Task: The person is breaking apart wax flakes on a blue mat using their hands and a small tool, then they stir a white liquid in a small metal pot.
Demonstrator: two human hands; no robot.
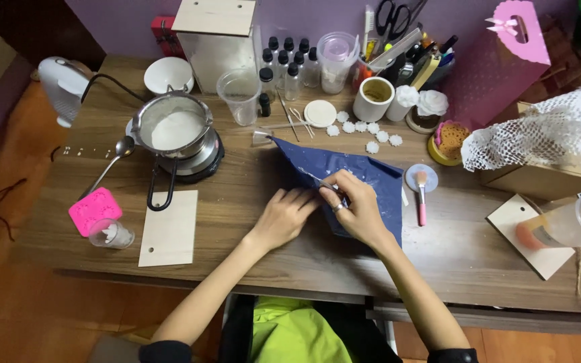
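A dark blue sheet [364, 169], speckled with white bits, lies on the wooden table [250, 202] in front of me. My left hand [284, 216] rests flat at the sheet's near left edge, fingers pressing on it. My right hand [354, 205], with a ring on one finger, lies on the sheet and pinches a thin metal tool [327, 183] against it; the tool's tip is partly hidden by the fingers.
A metal pot of white wax [176, 128] sits on a small hot plate at left, with a spoon [112, 161], a pink mould [94, 210] and a wooden board [169, 227] nearby. Small white flower shapes [364, 131], a pink brush [421, 195], cups and bottles stand behind.
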